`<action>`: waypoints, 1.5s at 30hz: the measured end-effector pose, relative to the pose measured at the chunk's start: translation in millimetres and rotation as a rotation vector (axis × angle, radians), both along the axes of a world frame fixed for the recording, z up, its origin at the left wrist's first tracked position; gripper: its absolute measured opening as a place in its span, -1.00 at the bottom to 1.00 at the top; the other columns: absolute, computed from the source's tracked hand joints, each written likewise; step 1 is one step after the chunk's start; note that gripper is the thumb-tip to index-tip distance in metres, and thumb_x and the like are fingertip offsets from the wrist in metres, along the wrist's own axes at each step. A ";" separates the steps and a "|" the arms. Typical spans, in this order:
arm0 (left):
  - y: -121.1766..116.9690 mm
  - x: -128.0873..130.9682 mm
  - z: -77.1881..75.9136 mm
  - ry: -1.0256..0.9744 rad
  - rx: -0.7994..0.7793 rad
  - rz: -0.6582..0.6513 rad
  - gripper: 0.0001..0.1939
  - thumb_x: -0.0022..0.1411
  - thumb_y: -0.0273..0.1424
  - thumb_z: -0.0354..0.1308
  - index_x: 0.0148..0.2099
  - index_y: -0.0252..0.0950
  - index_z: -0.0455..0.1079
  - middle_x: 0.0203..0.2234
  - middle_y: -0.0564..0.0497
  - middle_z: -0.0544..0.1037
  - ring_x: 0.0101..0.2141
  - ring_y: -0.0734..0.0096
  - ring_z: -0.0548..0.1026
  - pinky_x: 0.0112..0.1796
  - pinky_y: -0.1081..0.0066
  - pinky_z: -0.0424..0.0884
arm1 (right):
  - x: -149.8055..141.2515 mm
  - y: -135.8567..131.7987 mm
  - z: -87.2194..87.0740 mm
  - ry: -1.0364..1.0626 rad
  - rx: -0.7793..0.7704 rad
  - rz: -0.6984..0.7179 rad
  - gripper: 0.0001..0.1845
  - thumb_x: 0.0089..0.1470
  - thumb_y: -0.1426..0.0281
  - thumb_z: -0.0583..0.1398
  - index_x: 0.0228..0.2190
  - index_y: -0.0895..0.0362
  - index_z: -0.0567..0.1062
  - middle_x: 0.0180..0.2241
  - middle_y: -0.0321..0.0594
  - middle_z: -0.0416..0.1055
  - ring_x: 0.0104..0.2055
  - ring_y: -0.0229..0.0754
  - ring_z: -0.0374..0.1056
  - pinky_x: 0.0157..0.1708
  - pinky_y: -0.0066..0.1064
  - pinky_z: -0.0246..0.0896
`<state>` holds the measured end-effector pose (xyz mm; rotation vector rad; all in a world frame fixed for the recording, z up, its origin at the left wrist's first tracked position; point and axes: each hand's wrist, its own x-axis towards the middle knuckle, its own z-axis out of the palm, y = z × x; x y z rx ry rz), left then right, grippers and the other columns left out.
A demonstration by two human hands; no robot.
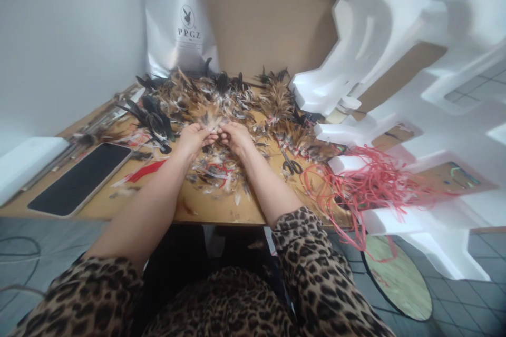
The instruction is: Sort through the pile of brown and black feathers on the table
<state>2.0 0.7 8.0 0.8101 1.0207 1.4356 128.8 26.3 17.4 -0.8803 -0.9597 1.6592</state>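
Observation:
Over the middle of the table, my left hand (194,139) and my right hand (235,138) meet with fingertips pinched together. Between them they hold a small bunch of brown feathers (209,117), its tips fanning away from me. Behind lies a broad pile of brown and white feathers (177,92). Dark feathers (152,116) lie left of my left hand. To the right of my right hand are scissors (291,165) with dark handles and a row of brown feathers (304,139). Loose bits of feather are scattered below my hands.
A phone (81,179) and red strips (146,170) lie at the left. Tangled pink-red ribbon (367,184) hangs over the right edge among white foam pieces (395,221). A silver bag (174,16) stands behind. A round stool (397,276) is below right.

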 end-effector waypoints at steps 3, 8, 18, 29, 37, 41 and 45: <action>1.4 0.3 -1.8 0.021 0.015 -0.004 -0.83 -0.06 -0.49 0.30 -0.41 -0.43 0.37 -0.58 -0.03 0.53 -0.62 0.58 0.47 -0.57 0.62 0.37 | -2.7 0.2 -3.4 -0.014 0.002 -0.014 -0.71 -0.19 0.41 0.31 -0.62 0.19 0.27 -0.67 -0.37 0.39 -0.70 -0.47 0.19 -0.73 -0.64 0.03; 7.4 -0.7 -8.4 0.074 0.078 0.005 -0.85 -0.07 -0.49 0.29 -0.44 -0.43 0.38 -0.64 0.01 0.50 -0.66 0.61 0.43 -0.58 0.63 0.36 | -4.3 -1.8 -2.1 -0.040 -0.049 -0.033 -0.72 -0.15 0.43 0.30 -0.62 0.19 0.26 -0.71 -0.40 0.35 -0.73 -0.48 0.17 -0.73 -0.64 0.06; 4.3 1.7 -4.0 0.093 0.112 0.004 -0.84 -0.08 -0.48 0.30 -0.46 -0.42 0.36 -0.69 0.05 0.48 -0.69 0.62 0.41 -0.60 0.63 0.35 | -0.7 -0.3 -1.1 0.015 -0.171 0.156 -0.70 -0.18 0.39 0.33 -0.59 0.22 0.28 -0.73 -0.42 0.28 -0.73 -0.52 0.08 -0.75 -0.68 -0.06; -4.0 -3.1 2.5 -0.107 -0.043 -0.146 -0.92 -0.01 -0.57 0.25 -0.39 -0.48 0.44 -0.54 -0.11 0.56 -0.55 0.54 0.52 -0.53 0.65 0.42 | -0.5 0.6 -5.7 -0.112 0.069 -0.026 -0.70 -0.26 0.33 0.32 -0.61 0.16 0.29 -0.78 -0.49 0.20 -0.74 -0.49 0.03 -0.72 -0.63 -0.14; -5.9 -1.6 5.0 -0.011 -0.053 -0.138 -0.94 -0.02 -0.59 0.25 -0.41 -0.50 0.45 -0.58 -0.13 0.55 -0.59 0.51 0.51 -0.55 0.65 0.42 | -1.9 -3.6 -3.0 -0.221 0.147 -0.067 -0.69 -0.25 0.34 0.30 -0.67 0.15 0.24 -0.81 -0.51 0.15 -0.75 -0.49 -0.02 -0.73 -0.60 -0.17; -5.0 -2.3 2.6 0.055 -0.049 -0.139 -0.93 -0.04 -0.57 0.28 -0.45 -0.49 0.44 -0.59 -0.14 0.55 -0.62 0.52 0.49 -0.57 0.63 0.41 | -1.6 -2.7 -2.8 -0.227 0.165 -0.063 -0.70 -0.25 0.32 0.29 -0.66 0.16 0.25 -0.80 -0.50 0.15 -0.74 -0.48 0.00 -0.72 -0.60 -0.16; -1.4 -5.2 -3.8 0.146 -0.046 -0.183 -0.88 -0.06 -0.52 0.30 -0.50 -0.49 0.43 -0.60 -0.18 0.54 -0.65 0.50 0.48 -0.58 0.61 0.41 | 3.5 2.7 0.4 -0.051 0.087 -0.078 -0.70 -0.26 0.31 0.31 -0.59 0.15 0.28 -0.75 -0.50 0.17 -0.72 -0.48 0.03 -0.72 -0.61 -0.15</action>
